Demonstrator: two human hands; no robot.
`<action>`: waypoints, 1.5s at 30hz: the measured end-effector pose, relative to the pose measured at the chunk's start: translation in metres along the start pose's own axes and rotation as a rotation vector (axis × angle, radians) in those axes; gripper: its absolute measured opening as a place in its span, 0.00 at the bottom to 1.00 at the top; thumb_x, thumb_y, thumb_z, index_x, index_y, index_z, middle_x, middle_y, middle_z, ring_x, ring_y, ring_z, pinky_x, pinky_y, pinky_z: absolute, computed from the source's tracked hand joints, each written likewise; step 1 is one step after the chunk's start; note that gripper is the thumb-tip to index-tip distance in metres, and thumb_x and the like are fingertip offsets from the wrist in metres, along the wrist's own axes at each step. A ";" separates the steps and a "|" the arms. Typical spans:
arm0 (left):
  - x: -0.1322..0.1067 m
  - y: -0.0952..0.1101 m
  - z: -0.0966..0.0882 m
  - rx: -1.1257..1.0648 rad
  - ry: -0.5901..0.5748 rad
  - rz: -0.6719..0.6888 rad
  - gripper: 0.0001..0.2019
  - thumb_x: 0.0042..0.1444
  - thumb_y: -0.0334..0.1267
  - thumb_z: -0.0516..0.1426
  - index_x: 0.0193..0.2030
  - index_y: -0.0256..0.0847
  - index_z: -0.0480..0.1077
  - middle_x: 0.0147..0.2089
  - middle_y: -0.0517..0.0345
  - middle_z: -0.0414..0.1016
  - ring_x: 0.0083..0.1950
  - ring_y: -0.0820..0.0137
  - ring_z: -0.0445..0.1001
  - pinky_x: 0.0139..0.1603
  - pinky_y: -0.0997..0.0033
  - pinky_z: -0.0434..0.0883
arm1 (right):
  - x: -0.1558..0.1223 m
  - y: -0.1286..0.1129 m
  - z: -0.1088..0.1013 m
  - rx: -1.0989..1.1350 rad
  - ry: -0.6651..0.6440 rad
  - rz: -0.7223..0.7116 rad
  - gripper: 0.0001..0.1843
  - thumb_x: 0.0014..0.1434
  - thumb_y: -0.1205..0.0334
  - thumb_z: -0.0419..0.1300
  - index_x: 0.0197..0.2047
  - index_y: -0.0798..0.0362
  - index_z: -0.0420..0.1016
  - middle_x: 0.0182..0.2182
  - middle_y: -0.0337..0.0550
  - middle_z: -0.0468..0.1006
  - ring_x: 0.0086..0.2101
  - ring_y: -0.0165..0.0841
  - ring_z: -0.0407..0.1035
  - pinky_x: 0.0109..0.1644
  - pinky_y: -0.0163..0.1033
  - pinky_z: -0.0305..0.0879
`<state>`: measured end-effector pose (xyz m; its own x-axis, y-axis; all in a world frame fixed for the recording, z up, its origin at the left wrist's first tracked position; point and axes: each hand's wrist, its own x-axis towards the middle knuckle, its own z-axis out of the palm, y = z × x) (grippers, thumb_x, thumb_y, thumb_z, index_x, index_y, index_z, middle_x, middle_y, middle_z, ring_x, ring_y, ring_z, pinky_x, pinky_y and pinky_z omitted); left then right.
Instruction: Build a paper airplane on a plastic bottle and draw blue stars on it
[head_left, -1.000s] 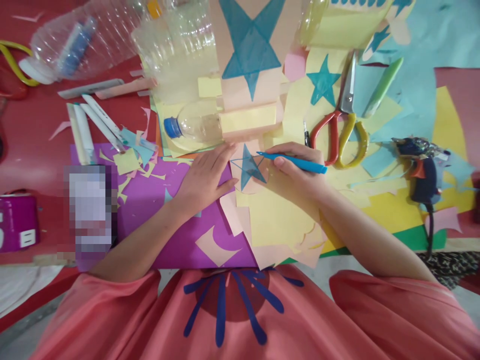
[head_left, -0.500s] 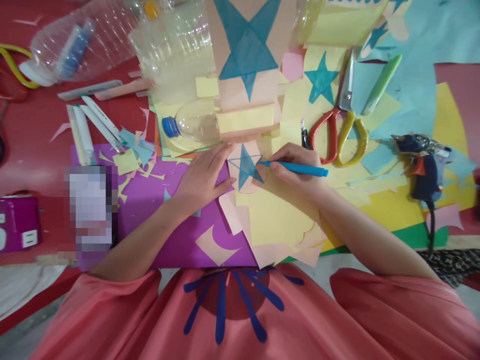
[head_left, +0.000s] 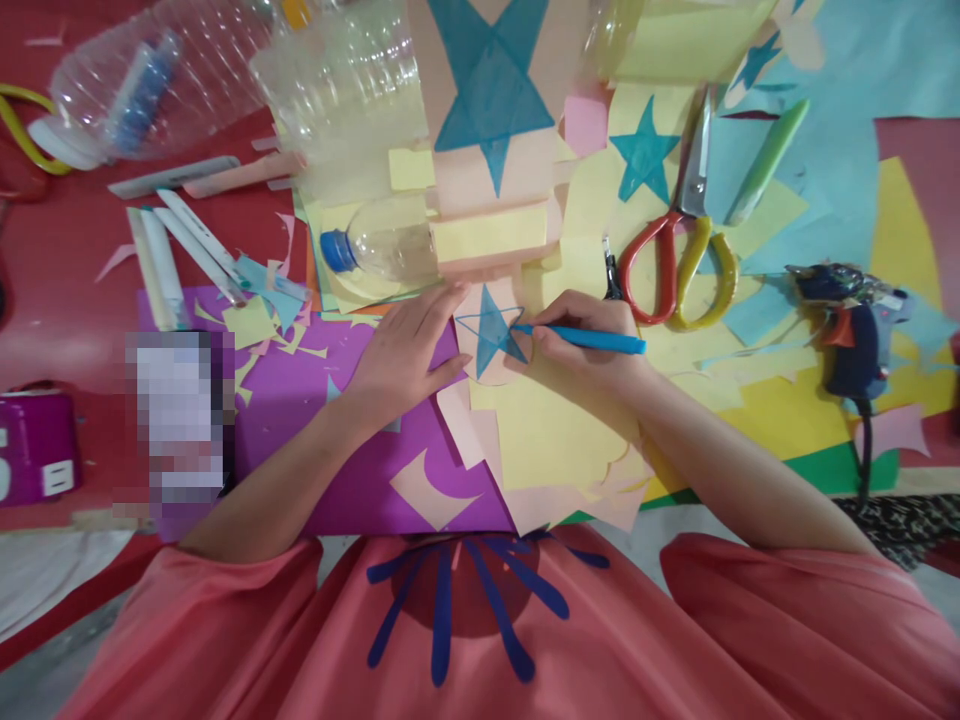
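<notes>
My right hand [head_left: 581,340] grips a blue pen [head_left: 589,339], its tip touching the right side of a small blue star [head_left: 491,330] drawn on a pale peach paper [head_left: 469,415]. My left hand [head_left: 409,355] lies flat with fingers stretched out, pressing that paper down just left of the star, partly over a purple sheet [head_left: 330,410]. Yellow paper [head_left: 555,435] lies under my right wrist.
Red-and-yellow scissors [head_left: 679,245] lie beyond my right hand, a glue gun [head_left: 855,335] at far right. A clear bottle with a blue cap [head_left: 375,245], bigger plastic bottles [head_left: 225,80], larger blue stars [head_left: 487,95], white sticks [head_left: 176,255] and paper scraps crowd the red table [head_left: 60,300].
The pen tip has slid a little left and down along the star's right edge, filling it in. My left hand has stayed put on the paper.
</notes>
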<state>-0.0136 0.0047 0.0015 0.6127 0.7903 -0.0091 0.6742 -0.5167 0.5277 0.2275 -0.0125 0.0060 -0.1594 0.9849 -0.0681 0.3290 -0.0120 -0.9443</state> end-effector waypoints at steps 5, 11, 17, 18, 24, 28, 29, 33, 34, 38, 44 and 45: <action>0.000 0.000 0.000 0.006 0.001 -0.011 0.31 0.64 0.42 0.55 0.71 0.38 0.52 0.71 0.41 0.60 0.72 0.55 0.60 0.69 0.52 0.62 | 0.002 -0.004 0.003 0.003 0.084 0.000 0.08 0.52 0.57 0.62 0.27 0.51 0.72 0.24 0.39 0.78 0.24 0.28 0.69 0.27 0.35 0.66; 0.001 0.001 -0.001 0.006 -0.006 -0.030 0.31 0.63 0.42 0.55 0.71 0.41 0.53 0.71 0.45 0.61 0.72 0.55 0.61 0.69 0.51 0.63 | 0.002 -0.009 0.004 -0.044 0.171 0.026 0.08 0.52 0.58 0.60 0.26 0.51 0.71 0.21 0.37 0.73 0.23 0.28 0.66 0.26 0.35 0.62; 0.001 0.001 -0.001 0.030 -0.004 -0.017 0.30 0.64 0.42 0.54 0.70 0.35 0.53 0.71 0.41 0.61 0.72 0.56 0.60 0.69 0.54 0.62 | 0.002 -0.006 0.000 -0.008 0.181 0.006 0.06 0.52 0.60 0.60 0.26 0.51 0.71 0.21 0.37 0.73 0.21 0.26 0.65 0.26 0.35 0.62; 0.001 0.001 -0.001 0.033 -0.001 -0.014 0.30 0.64 0.42 0.55 0.70 0.34 0.53 0.71 0.40 0.61 0.72 0.56 0.60 0.69 0.54 0.62 | 0.002 -0.006 0.000 -0.002 0.182 0.003 0.06 0.52 0.61 0.60 0.26 0.51 0.71 0.21 0.36 0.73 0.22 0.26 0.65 0.26 0.35 0.62; 0.001 0.002 -0.001 0.020 -0.006 -0.017 0.31 0.63 0.41 0.56 0.71 0.37 0.53 0.71 0.41 0.60 0.72 0.55 0.60 0.68 0.51 0.63 | 0.002 -0.005 0.003 -0.030 0.162 0.013 0.05 0.53 0.61 0.60 0.27 0.51 0.72 0.22 0.38 0.75 0.23 0.28 0.69 0.26 0.35 0.63; 0.001 0.002 -0.001 0.012 -0.007 -0.028 0.31 0.63 0.40 0.56 0.71 0.40 0.52 0.71 0.44 0.60 0.72 0.56 0.60 0.68 0.52 0.62 | 0.002 -0.001 0.002 -0.040 0.110 -0.042 0.05 0.54 0.61 0.61 0.28 0.52 0.73 0.24 0.39 0.77 0.24 0.28 0.70 0.27 0.35 0.64; 0.001 0.002 -0.001 0.013 -0.007 -0.027 0.31 0.63 0.41 0.56 0.71 0.40 0.52 0.71 0.44 0.60 0.72 0.56 0.60 0.68 0.52 0.63 | 0.001 0.000 0.002 -0.040 0.101 -0.060 0.05 0.54 0.61 0.61 0.28 0.53 0.74 0.24 0.39 0.78 0.24 0.28 0.70 0.27 0.34 0.64; 0.001 0.001 0.000 0.018 -0.009 -0.022 0.31 0.64 0.42 0.55 0.71 0.37 0.52 0.71 0.43 0.60 0.72 0.56 0.60 0.68 0.54 0.63 | 0.001 0.002 0.000 -0.037 0.044 -0.097 0.07 0.55 0.61 0.62 0.29 0.53 0.74 0.24 0.39 0.78 0.22 0.26 0.68 0.25 0.32 0.62; 0.001 0.000 0.001 0.017 -0.008 -0.021 0.31 0.64 0.42 0.55 0.71 0.38 0.52 0.71 0.43 0.60 0.72 0.56 0.60 0.68 0.54 0.63 | 0.001 0.002 -0.001 -0.034 0.025 -0.092 0.07 0.56 0.60 0.62 0.28 0.54 0.74 0.24 0.39 0.79 0.22 0.26 0.68 0.25 0.32 0.62; 0.002 0.001 0.000 0.021 -0.012 -0.029 0.31 0.64 0.42 0.55 0.71 0.37 0.52 0.71 0.42 0.60 0.72 0.56 0.60 0.69 0.53 0.62 | 0.001 0.001 -0.001 -0.006 -0.011 -0.079 0.10 0.55 0.58 0.63 0.27 0.54 0.74 0.25 0.40 0.79 0.23 0.25 0.68 0.25 0.31 0.62; 0.001 0.003 -0.001 0.019 -0.014 -0.031 0.31 0.64 0.41 0.55 0.71 0.38 0.52 0.71 0.42 0.60 0.72 0.55 0.60 0.69 0.52 0.62 | -0.001 0.003 0.000 0.014 -0.031 -0.112 0.09 0.58 0.58 0.63 0.29 0.54 0.75 0.27 0.40 0.80 0.25 0.26 0.71 0.26 0.31 0.64; 0.001 0.002 -0.001 0.018 -0.011 -0.028 0.31 0.64 0.41 0.55 0.71 0.38 0.52 0.71 0.42 0.60 0.72 0.55 0.59 0.69 0.53 0.62 | -0.001 0.003 0.000 0.007 -0.026 -0.110 0.09 0.57 0.58 0.63 0.29 0.54 0.75 0.27 0.40 0.80 0.24 0.26 0.70 0.26 0.32 0.64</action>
<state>-0.0117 0.0047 0.0036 0.5975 0.8012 -0.0328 0.6988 -0.5002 0.5114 0.2289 -0.0135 0.0029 -0.2186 0.9754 0.0275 0.3013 0.0943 -0.9488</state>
